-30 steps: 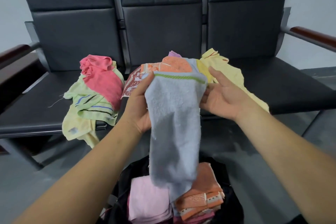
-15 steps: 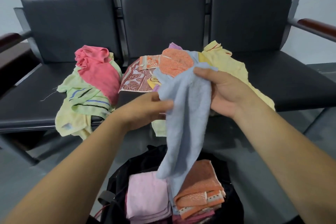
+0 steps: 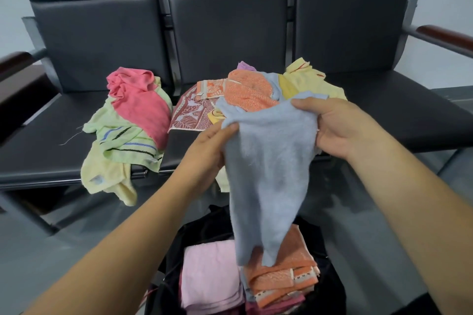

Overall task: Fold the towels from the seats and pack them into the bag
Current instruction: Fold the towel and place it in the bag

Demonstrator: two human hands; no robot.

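A light blue towel point(image 3: 266, 169) hangs in the air between my hands, above the open black bag point(image 3: 330, 286). My left hand point(image 3: 207, 151) pinches its upper left edge. My right hand point(image 3: 337, 128) grips its upper right corner, thumb on top. The towel's lower end dangles over the bag, where a folded pink towel point(image 3: 210, 276) and folded orange towels point(image 3: 281, 279) lie side by side. Loose towels remain on the seats: a red and green-striped heap point(image 3: 133, 120) on the left, and an orange point(image 3: 248, 92), patterned and yellow pile point(image 3: 309, 82) in the middle.
A row of three black padded seats point(image 3: 399, 110) faces me, with wooden armrests point(image 3: 445, 36) at both ends. The grey floor point(image 3: 51, 245) lies on both sides of the bag.
My left hand has moved up and left along the blue towel's top edge, spreading it wider between both hands. The right hand stays at the right corner.
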